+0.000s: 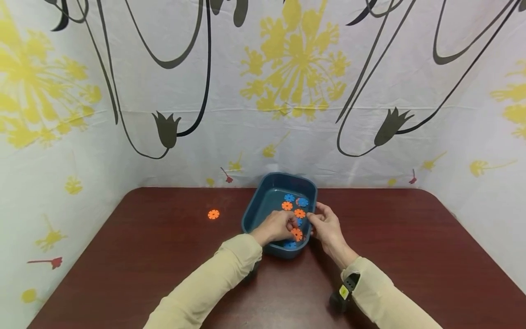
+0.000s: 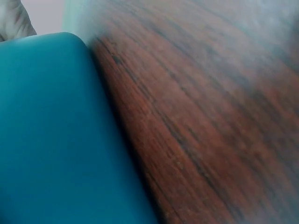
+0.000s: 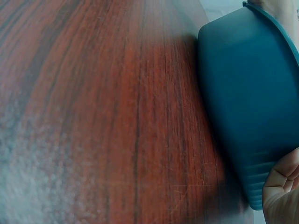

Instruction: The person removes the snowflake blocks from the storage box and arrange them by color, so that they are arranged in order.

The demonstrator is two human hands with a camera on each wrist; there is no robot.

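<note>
A: So, where are the discs?

B: Most lie in the tub, blue discs and orange ones mixed, towards its right side. One stray orange disc lies on the table, well apart, left of the tub.

A: And the hands?

B: The left hand reaches over the near left rim, its fingers bent beside the nearest orange disc. I can't tell whether they pinch it or only touch it. The right hand is clamped on the tub's right wall, thumb over the rim, the other fingers outside.

A: How should that left hand work in there?

B: I'd take one disc by its edge, between thumb and fingertip. They look thin and flat, so pressing from above would probably just slide them about.

A: What if one won't come up?

B: Nudge it against the wall, I'd say, so the edge tips up. The right hand should brace lightly; a hard pull could tilt the tub.

A: Any snag?

B: Neighbouring discs might catch by their notched edges.
</note>
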